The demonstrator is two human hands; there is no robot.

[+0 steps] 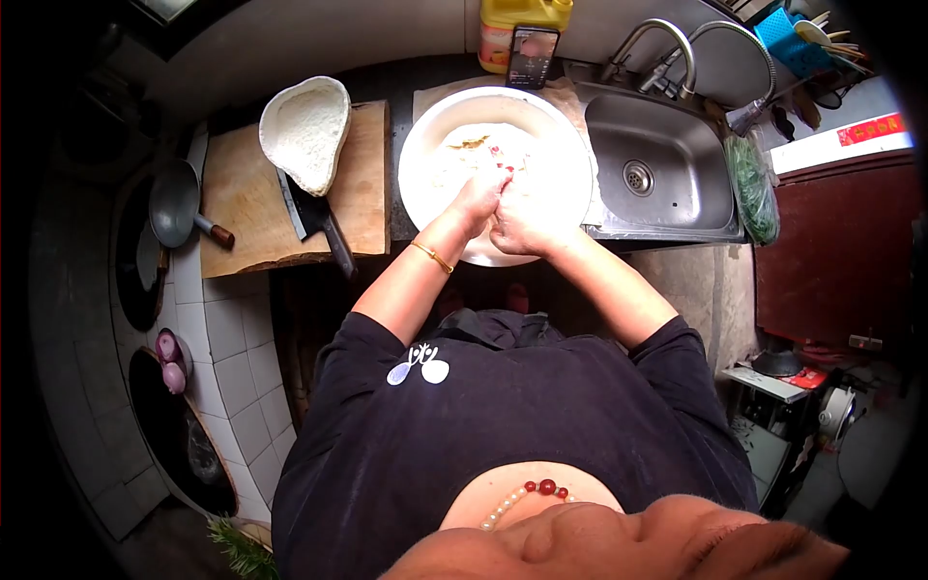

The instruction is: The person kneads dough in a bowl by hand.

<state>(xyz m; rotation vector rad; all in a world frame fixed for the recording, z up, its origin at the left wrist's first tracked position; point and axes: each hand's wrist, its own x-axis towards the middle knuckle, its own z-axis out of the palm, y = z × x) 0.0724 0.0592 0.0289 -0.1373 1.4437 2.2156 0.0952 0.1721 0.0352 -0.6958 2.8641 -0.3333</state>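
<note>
A large white basin [413, 184] stands in front of me with a white, floury mass [517, 145] inside, overexposed in places; a yellowish patch shows near its far side. My left hand [478, 198] and my right hand [527, 220] are together over the basin's near half, fingers curled in and pressed against each other. Red spots show at the left fingertips. Whatever lies between the hands is hidden by them and by the glare. To the left, a heart-shaped container of white powder [304, 130] rests on a wooden board [232, 184], partly over a cleaver [311, 213].
A phone [533, 58] leans on a yellow jug [495, 43] behind the basin. A steel sink [696, 193] with a faucet [677, 43] adjoins it on the right, beside a bag of greens [752, 184]. At left are a ladle [175, 205] and onions [170, 362].
</note>
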